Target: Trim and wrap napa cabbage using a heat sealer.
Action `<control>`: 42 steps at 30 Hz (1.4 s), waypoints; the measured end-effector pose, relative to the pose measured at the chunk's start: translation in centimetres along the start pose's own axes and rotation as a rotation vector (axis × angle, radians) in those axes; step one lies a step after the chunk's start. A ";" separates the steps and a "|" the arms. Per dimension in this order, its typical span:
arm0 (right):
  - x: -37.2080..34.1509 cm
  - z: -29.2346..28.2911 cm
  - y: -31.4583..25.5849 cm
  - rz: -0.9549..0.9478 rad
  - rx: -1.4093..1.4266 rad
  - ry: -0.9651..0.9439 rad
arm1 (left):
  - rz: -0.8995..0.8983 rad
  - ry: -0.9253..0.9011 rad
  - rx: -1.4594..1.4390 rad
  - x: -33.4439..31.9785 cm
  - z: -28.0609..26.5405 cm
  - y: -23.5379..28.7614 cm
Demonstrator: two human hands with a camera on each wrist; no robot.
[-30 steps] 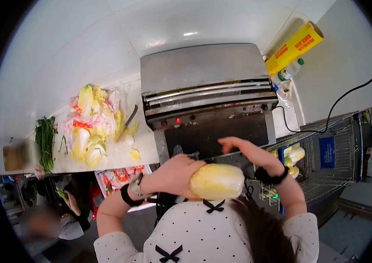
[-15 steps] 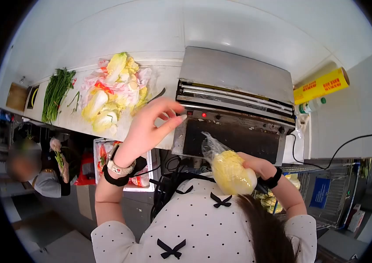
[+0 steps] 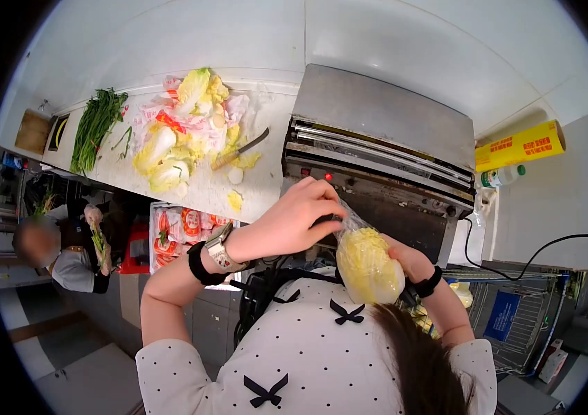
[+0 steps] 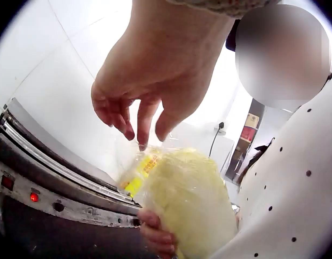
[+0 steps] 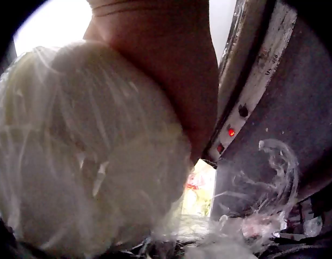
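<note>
A pale yellow cabbage [image 3: 370,266] wrapped in clear film is held upright in front of the person's chest. The right hand [image 3: 410,259] grips it from the side; in the left wrist view the right hand's curled fingers [image 4: 158,234] lie against its lower side. At the cabbage's top, the left hand [image 3: 294,218] pinches the loose film [image 3: 350,220] with bent fingers. In the left wrist view the left hand [image 4: 155,70] hangs above the wrapped cabbage [image 4: 190,199], a yellow label [image 4: 143,175] just below its fingertips. The wrapped cabbage [image 5: 90,151] fills much of the right wrist view.
Behind the hands stands a metal wrapping machine [image 3: 384,111] with a red light. Leaves, a knife [image 3: 242,149] and green stalks [image 3: 98,128] lie on the left counter [image 3: 200,187]. A yellow roll [image 3: 521,145], bottle and wire cart [image 3: 515,321] are at the right; another person stands left.
The cabbage has been turned from lying to upright, passing from the left hand's hold to the right hand's. The left hand swung out left, then came back to the film at its top.
</note>
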State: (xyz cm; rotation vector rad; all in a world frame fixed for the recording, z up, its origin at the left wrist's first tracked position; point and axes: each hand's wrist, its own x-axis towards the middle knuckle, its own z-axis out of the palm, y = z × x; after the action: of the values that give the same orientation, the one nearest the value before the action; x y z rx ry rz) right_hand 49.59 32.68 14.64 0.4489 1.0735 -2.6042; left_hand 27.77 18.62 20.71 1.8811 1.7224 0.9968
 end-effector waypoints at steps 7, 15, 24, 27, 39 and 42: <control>0.1 0.2 -0.7 -0.042 -0.028 -0.033 | 0.055 -0.110 -0.128 1.3 0.4 -0.7; -0.2 0.1 -0.8 -0.014 0.000 0.015 | 0.058 -0.070 -0.268 1.8 1.0 -0.4; -0.6 -0.9 -0.1 -0.007 0.060 0.088 | -0.300 0.055 -1.048 1.3 -0.5 -2.4; -0.7 -1.7 0.6 0.020 0.111 0.167 | -0.066 -0.026 -0.578 1.5 -0.5 -2.1; -0.4 -1.9 0.7 -0.007 0.136 0.173 | -0.498 -0.240 -0.423 2.9 2.4 -2.8; -0.2 -2.5 1.2 -0.016 0.138 0.130 | -0.422 -0.308 -0.516 2.9 2.3 -3.2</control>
State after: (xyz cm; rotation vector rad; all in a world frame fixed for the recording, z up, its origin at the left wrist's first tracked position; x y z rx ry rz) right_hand 50.64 33.69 12.24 0.6513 0.9425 -2.7054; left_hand 27.23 22.32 17.54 1.2071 1.4218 0.8272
